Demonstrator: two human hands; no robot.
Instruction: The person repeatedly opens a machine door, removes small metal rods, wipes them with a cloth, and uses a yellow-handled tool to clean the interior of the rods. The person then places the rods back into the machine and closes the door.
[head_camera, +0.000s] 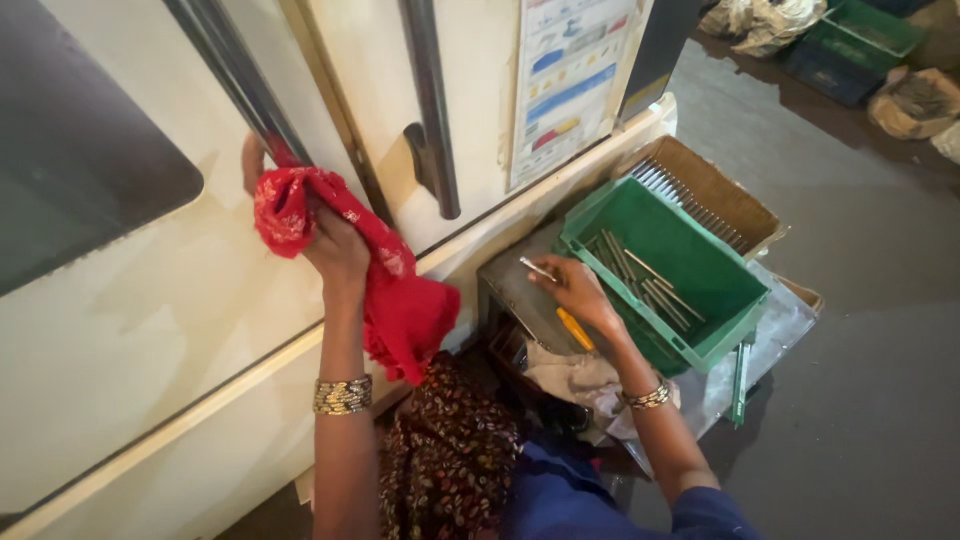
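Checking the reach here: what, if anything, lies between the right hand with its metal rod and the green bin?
Nothing visible. The right hand holds the metal rod just beside the green bin, whose near rim is open and uncovered.

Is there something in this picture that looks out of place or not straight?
Mostly tidy, but one green flat strip lies outside the green plastic crate, on the clear plastic sheet, while the thin metal rods sit inside.

Red cloth and thin metal rod, both held.
The crumpled red cloth (385, 290) with pale print hangs against the cream machine panel; the short silvery rod (538, 268) lies level beside the green crate.
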